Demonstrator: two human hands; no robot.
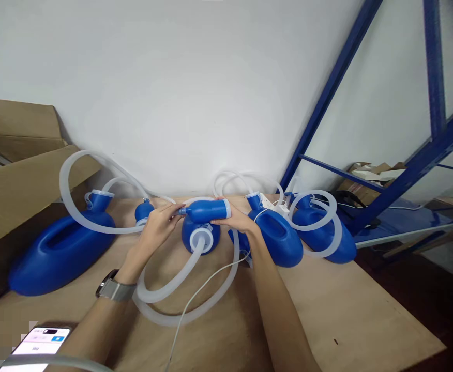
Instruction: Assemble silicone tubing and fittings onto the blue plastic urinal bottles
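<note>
Between my two hands is a blue cylindrical tube-end cup (208, 211), lying sideways. My left hand (160, 223) has its fingers closed on the narrow nozzle at the cup's left end. The wide end with a whitish rim rests in my right hand (236, 217), whose fingers are partly hidden behind it. Just below stands a blue urinal bottle (186, 238) with its white-capped mouth facing me. A thick translucent hose (176, 285) leaves that cap and loops over the table. Left of my left hand is a similar blue cup (144, 211).
More blue urinal bottles with hoses lie left (61, 253) and right (278, 237) on the wooden table (319, 315). Cardboard boxes (25, 181) stand at the left. A phone (36, 346) lies front left. A thin white cable (195, 294) crosses the table. Blue shelving (327, 88) rises right.
</note>
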